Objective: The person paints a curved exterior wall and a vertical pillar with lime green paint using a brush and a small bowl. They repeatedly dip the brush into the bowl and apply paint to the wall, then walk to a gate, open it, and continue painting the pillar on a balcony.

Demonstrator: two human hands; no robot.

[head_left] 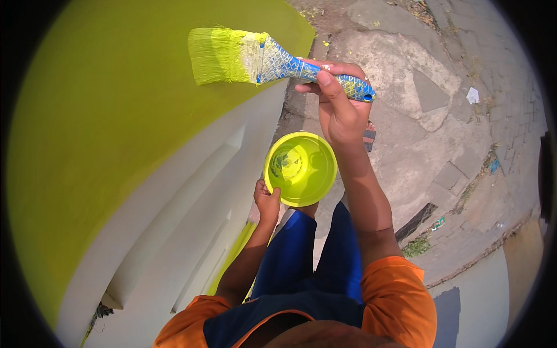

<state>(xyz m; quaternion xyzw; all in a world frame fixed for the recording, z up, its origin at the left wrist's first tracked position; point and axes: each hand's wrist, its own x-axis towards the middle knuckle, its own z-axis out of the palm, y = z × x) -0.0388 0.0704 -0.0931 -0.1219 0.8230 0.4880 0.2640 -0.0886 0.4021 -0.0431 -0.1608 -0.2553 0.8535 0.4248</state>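
Head view: a wide paintbrush with lime-green-coated bristles and a paint-smeared blue handle in a pale crosshatch pattern (278, 61) is held by the right hand (342, 98). That grip is closed around the rear of the handle, with the thumb laid along the near side; the holed handle end is left protruding behind the palm. The brush's long axis is laid nearly sideways across the view, its bristles directed left and slightly raised in the picture, its handle end directed right. Behind the bristles a broad, smooth lime-green wall (110, 116) is seen; whether it is touched by them cannot be told.

A round, lime-yellow plastic bowl (318, 188) is grasped at its near-left rim by the left hand (268, 204), the thumb placed over the edge. Its mouth is turned up toward the camera, and dark patches are seen on its bottom. In the picture the bowl is set below the brush, nearer the body, beside the right wrist; the bristles are directed away from it, toward the wall side.
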